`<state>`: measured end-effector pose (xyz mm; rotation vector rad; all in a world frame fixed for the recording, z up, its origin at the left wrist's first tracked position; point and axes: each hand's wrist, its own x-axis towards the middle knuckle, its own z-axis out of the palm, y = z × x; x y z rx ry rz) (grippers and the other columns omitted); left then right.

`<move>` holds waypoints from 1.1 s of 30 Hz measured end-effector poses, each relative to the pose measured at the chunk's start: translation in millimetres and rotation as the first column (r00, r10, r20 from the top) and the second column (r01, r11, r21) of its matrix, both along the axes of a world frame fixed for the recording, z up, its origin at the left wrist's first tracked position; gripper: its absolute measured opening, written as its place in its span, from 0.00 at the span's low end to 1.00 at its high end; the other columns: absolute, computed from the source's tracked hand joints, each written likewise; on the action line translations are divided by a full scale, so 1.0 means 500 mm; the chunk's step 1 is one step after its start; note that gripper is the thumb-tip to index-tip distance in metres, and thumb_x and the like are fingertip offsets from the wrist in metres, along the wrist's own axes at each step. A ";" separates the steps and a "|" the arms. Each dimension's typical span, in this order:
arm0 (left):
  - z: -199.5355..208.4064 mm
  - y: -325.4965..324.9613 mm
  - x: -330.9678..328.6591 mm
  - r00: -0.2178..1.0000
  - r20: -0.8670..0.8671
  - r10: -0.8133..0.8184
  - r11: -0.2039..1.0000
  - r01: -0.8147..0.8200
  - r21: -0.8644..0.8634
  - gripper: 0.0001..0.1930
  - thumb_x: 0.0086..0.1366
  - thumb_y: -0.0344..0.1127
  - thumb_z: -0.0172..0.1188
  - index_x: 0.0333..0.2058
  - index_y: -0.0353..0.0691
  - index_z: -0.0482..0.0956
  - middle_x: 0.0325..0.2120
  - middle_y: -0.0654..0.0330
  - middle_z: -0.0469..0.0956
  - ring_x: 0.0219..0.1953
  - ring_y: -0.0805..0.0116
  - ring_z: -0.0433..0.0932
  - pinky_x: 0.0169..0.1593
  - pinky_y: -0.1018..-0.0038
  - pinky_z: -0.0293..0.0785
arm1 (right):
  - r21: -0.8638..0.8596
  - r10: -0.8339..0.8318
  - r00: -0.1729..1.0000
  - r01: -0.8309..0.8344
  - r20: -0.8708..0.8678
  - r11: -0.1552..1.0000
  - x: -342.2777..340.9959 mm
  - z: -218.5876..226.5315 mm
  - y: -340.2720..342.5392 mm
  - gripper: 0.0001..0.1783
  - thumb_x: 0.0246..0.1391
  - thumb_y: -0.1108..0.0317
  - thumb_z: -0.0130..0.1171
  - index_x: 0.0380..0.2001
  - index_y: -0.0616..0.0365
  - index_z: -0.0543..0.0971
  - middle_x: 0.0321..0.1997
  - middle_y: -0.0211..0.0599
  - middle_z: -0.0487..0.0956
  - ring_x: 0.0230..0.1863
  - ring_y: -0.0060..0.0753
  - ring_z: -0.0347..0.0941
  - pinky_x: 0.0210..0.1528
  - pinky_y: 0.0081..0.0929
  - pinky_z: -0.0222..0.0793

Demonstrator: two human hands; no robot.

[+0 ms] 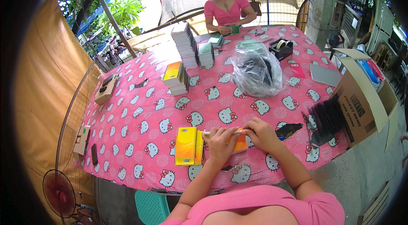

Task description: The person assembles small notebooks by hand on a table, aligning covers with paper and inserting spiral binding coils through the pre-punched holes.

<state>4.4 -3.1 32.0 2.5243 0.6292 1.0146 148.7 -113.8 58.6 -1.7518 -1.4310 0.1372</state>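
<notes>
Near the front of the table, both my hands are closed on an orange memo pad [240, 145]. My left hand [220, 143] lies over its left part, fingers bent along the pale upper edge. At the right end of that edge, my right hand [260, 133] pinches with its fingertips. The hands hide much of the pad, so I cannot tell whether a spiral is in it. Just left of my left hand lie several yellow spiral memo pads [185, 143], partly overlapping. A dark, crumpled-looking item [289, 130] rests right of my right hand.
Black spiral bindings [325, 119] lie beside an open cardboard box [361, 102] at the right. Tall memo pad stacks [184, 44], a clear plastic bag [257, 74] and a tape dispenser [281, 49] stand farther back. Across the table a person [228, 8] holds a green pad.
</notes>
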 end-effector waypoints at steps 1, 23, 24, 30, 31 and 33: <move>0.000 0.000 -0.001 1.000 -0.001 0.005 1.000 -0.005 -0.007 0.10 0.54 0.41 0.64 0.37 0.52 0.82 0.29 0.71 0.79 0.38 0.68 0.72 0.48 0.55 0.52 | -0.006 -0.011 1.000 0.010 -0.015 1.000 0.001 -0.001 0.000 0.09 0.50 0.66 0.60 0.32 0.58 0.73 0.32 0.39 0.71 0.33 0.45 0.74 0.31 0.39 0.69; 0.000 0.003 -0.006 1.000 -0.022 0.002 0.999 -0.003 -0.039 0.12 0.49 0.40 0.69 0.34 0.49 0.82 0.30 0.70 0.80 0.37 0.69 0.73 0.51 0.56 0.53 | 0.095 -0.090 0.982 0.075 0.163 0.993 -0.025 0.008 0.014 0.08 0.50 0.65 0.59 0.27 0.57 0.75 0.28 0.37 0.73 0.28 0.45 0.73 0.28 0.40 0.69; 0.001 0.001 -0.004 1.000 -0.020 0.001 0.999 -0.002 -0.039 0.12 0.49 0.40 0.69 0.34 0.49 0.82 0.30 0.70 0.80 0.37 0.69 0.73 0.51 0.56 0.53 | 0.076 -0.065 0.979 0.051 0.195 0.996 -0.024 0.003 0.013 0.08 0.50 0.65 0.59 0.27 0.58 0.75 0.28 0.37 0.72 0.28 0.45 0.73 0.28 0.39 0.69; 0.000 0.002 -0.010 1.000 -0.017 0.010 0.998 -0.011 -0.058 0.15 0.48 0.38 0.69 0.37 0.49 0.82 0.32 0.71 0.80 0.37 0.69 0.74 0.51 0.59 0.53 | 0.081 -0.043 0.983 0.028 0.180 0.996 -0.026 0.003 0.016 0.06 0.48 0.68 0.59 0.26 0.58 0.74 0.27 0.39 0.72 0.29 0.46 0.73 0.30 0.39 0.70; 0.000 0.002 -0.008 1.000 -0.020 0.006 0.998 -0.007 -0.067 0.15 0.48 0.38 0.69 0.38 0.49 0.82 0.32 0.71 0.80 0.37 0.69 0.74 0.51 0.59 0.53 | 0.082 -0.059 0.984 0.046 0.165 0.996 -0.027 0.006 0.014 0.05 0.47 0.69 0.58 0.25 0.57 0.74 0.28 0.38 0.72 0.30 0.46 0.73 0.32 0.39 0.70; 0.003 0.001 -0.004 1.000 -0.020 -0.002 0.997 0.001 -0.076 0.16 0.47 0.38 0.69 0.38 0.49 0.81 0.32 0.71 0.80 0.37 0.69 0.74 0.51 0.59 0.53 | 0.048 -0.060 0.977 0.051 0.202 0.998 -0.025 0.001 0.012 0.05 0.48 0.68 0.58 0.25 0.57 0.74 0.27 0.39 0.72 0.29 0.47 0.73 0.33 0.40 0.70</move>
